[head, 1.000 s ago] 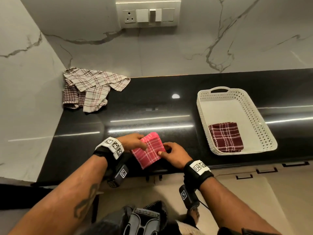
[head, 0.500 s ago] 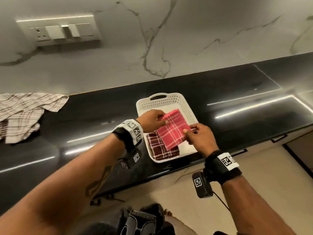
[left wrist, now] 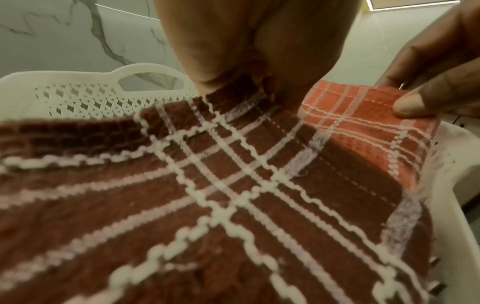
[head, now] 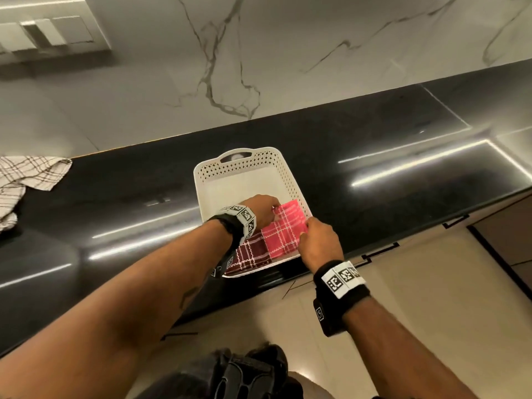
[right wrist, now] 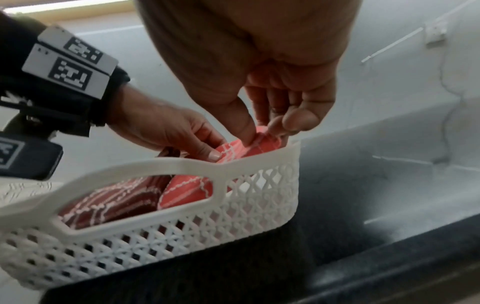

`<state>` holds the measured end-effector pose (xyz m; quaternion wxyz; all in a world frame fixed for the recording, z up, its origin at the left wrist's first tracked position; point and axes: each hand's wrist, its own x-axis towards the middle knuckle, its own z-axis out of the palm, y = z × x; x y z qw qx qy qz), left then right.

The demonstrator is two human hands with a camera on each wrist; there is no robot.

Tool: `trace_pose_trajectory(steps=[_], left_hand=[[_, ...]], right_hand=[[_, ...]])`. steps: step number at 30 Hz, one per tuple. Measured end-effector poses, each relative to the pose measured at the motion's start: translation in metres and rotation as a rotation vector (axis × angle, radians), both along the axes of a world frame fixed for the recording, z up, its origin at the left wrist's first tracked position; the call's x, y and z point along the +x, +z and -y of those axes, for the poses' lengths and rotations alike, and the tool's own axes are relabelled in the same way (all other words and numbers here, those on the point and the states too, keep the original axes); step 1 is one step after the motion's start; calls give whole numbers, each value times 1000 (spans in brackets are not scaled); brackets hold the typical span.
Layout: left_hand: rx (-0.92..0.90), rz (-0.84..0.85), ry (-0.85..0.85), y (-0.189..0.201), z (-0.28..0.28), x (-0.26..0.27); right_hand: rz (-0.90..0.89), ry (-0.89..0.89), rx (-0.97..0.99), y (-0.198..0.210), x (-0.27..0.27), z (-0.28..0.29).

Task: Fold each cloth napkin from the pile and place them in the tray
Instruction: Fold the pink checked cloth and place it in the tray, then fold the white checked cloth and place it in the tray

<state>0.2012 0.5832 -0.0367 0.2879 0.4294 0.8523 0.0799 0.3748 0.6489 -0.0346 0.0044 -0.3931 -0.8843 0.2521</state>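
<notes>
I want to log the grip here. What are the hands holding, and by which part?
Both hold the folded pink napkin over the tray: left hand pinches its far-left edge, right hand its near-right edge.

Pink white-checked napkin (head: 283, 230) in my fingers, maroon white-plaid napkin (head: 250, 254) under it, white lattice tray (head: 244, 171), black glossy counter (head: 374, 156), grey-veined marble wall (head: 259, 67).

Count at this moment: one white perforated tray (head: 290, 180) near the front edge of the black counter (head: 374, 174). Two folded napkins in the tray: one maroon plaid napkin (head: 250, 254), one pink plaid napkin (head: 283, 230). One pile of unfolded plaid cloths (head: 26, 177) at the counter's left end; number of cloths in it cannot be told. Two hands: left hand (head: 260, 207), right hand (head: 319, 243). One switch panel (head: 51, 36) on the wall.
</notes>
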Motion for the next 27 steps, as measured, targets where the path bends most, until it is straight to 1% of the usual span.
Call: trace_pose_trajectory(steps=[3,6,8,10,11,12,14,17,19,21,24,27], left_hand=[[-10,0,-3,-6,-2,0],[-3,-15,-12,-10,-5,1],[-4,-9,-18,-14,-6,0],[-22,2,-35,-17,-6,-2],[-28,6,-42,-17,-6,-3],[-32,12,-43,-17,-7,-5],[-41,24,-36,-15,-6,-9],[-31,21,-1,-11,0,-19],[33,25,44,-5,10,-29],[137,28,116,4,26,-43],[296,15,232,18,65,-71],[368,26,372,26,121,-100]], right_hand=[[52,31,109,-8,-4,2],[91,62,177,-11,-5,3],[132,80,267,-11,-6,5],[127,133,351,-9,-7,10],[103,184,362,-10,-9,12],[77,242,354,-10,-12,13],[79,318,267,-16,-20,11],[196,335,171,-24,-27,4],[242,341,140,-20,-29,1],[219,330,152,-7,-33,3],[79,314,189,18,-50,22],[-34,445,200,34,-82,69]])
